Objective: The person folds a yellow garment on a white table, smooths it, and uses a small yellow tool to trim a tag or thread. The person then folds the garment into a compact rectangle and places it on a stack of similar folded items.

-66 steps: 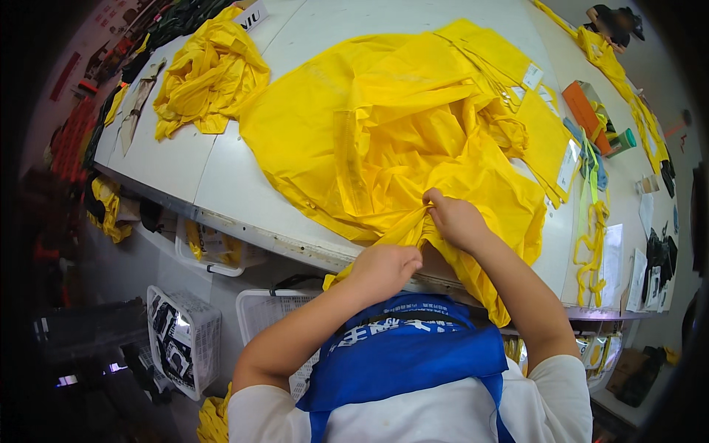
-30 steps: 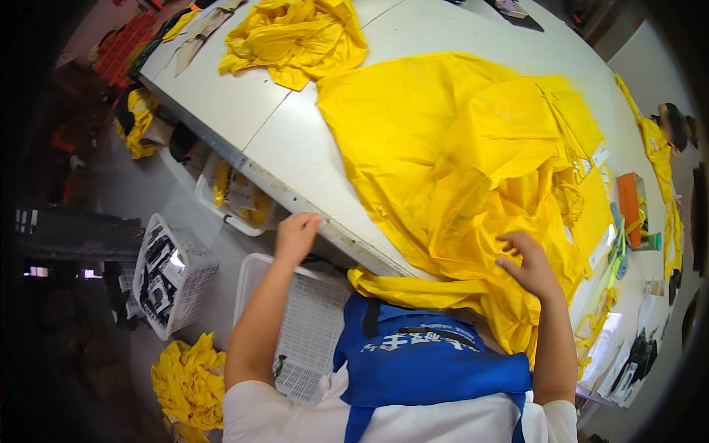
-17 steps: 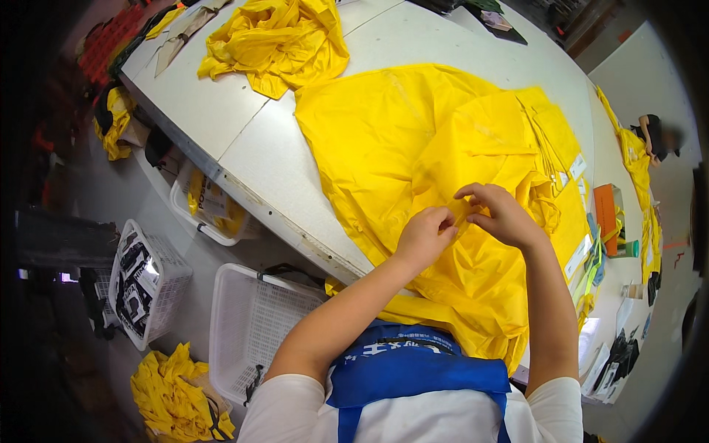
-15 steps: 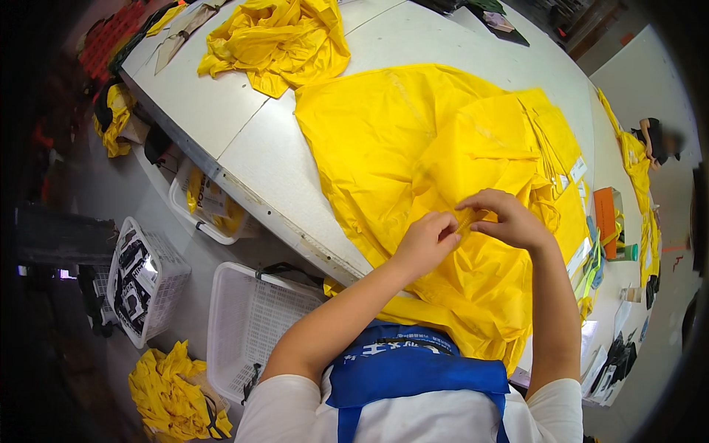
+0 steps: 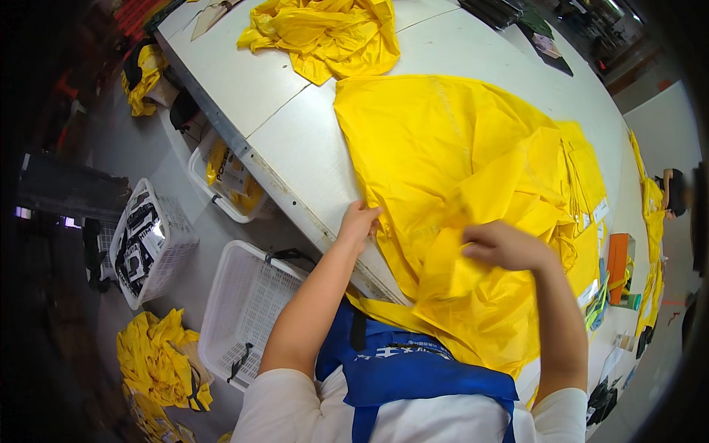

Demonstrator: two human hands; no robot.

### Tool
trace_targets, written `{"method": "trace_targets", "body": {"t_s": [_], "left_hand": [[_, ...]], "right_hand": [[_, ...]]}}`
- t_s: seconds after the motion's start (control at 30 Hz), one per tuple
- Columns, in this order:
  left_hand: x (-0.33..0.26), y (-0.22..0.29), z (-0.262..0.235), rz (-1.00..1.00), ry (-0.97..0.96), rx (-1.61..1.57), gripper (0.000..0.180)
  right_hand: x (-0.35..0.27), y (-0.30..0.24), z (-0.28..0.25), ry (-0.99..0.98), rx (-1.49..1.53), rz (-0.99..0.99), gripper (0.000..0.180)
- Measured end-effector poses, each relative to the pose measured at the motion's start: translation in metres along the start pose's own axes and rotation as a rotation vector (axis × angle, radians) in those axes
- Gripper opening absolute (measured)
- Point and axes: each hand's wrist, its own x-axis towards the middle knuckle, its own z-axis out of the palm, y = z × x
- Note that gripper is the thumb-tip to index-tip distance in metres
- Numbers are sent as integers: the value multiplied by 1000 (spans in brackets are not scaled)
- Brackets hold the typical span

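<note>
A large sheet of thin, shiny yellow fabric [image 5: 413,133] lies spread over the white table and drapes over its near edge in front of my body. It is creased and bunched toward the middle and right. At its left edge, my left hand [image 5: 360,224] is closed, with thumb and fingers pinching the fabric's border. Over the bunched middle, my right hand [image 5: 506,246] has its fingers curled down and slightly smeared by motion. Its fingertips are against the fabric, but what is between them is hidden.
Another crumpled yellow pile [image 5: 332,37] sits farther back on the white table [image 5: 295,136]. White plastic baskets [image 5: 214,317] stand on the floor at left, near a yellow heap [image 5: 159,354]. An orange box [image 5: 619,266] is at right; a person [image 5: 673,193] stands beyond.
My hands were together at the fabric's middle. The left has moved left to the fabric's edge; the right has stayed over the middle, lower in view. The view has shifted.
</note>
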Motion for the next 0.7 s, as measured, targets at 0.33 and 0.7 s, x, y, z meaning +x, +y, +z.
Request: {"method": "trace_targets", "body": {"t_s": [0.33, 0.7], "left_hand": [[-61, 27, -6, 145, -366, 188, 37], [-131, 25, 0, 640, -357, 259, 57]], "right_hand": [[56, 6, 134, 191, -4, 2, 21], [22, 8, 119, 392, 581, -42, 11]]}}
